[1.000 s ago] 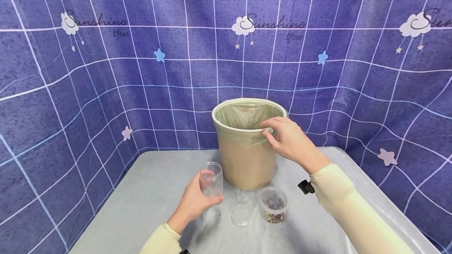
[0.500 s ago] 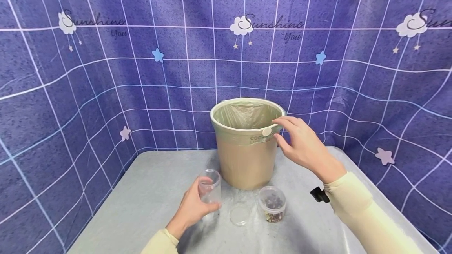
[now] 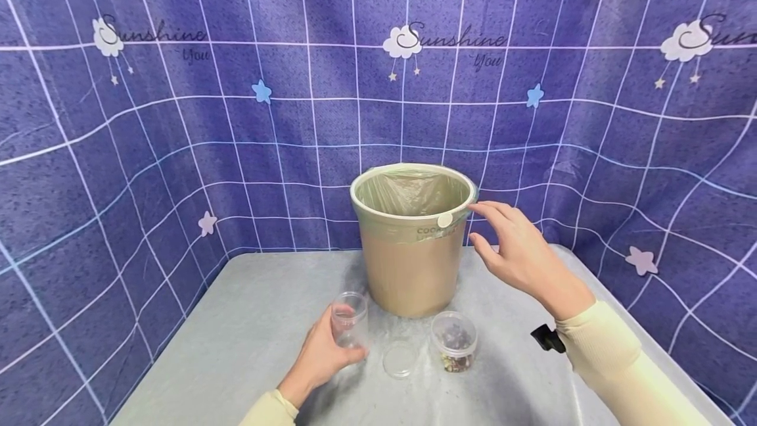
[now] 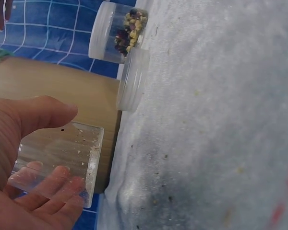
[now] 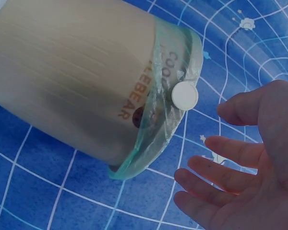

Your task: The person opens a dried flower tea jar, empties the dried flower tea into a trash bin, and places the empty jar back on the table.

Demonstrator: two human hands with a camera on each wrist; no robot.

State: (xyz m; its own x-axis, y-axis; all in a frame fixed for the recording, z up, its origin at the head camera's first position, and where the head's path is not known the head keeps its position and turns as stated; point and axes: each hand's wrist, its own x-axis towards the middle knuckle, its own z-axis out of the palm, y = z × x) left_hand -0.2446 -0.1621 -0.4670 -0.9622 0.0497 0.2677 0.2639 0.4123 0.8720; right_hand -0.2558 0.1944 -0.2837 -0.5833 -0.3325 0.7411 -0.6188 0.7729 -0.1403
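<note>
My left hand (image 3: 322,350) grips a clear plastic jar (image 3: 350,321) without a lid, thumb on one side and fingers on the other. Small crumbs cling inside the jar near its base in the left wrist view. My right hand (image 3: 523,258) hangs just right of the bin's rim, fingers relaxed and apart, holding nothing. The beige trash bin (image 3: 411,275) stands at the back, lined with a thin greenish bag (image 5: 175,115) folded over its rim. A white round button (image 5: 185,96) sits on the rim.
A clear round lid (image 3: 400,359) lies on the grey cloth-covered table (image 3: 260,321), right of the left hand. Beside it stands a lidded tub (image 3: 453,344) of dried yellow and dark bits. Scattered specks dot the cloth. A blue-purple grid curtain (image 3: 284,169) surrounds the table.
My right hand has drawn back from the bin's rim toward the right, its fingers loosening. My left hand has lowered the jar slightly toward the table.
</note>
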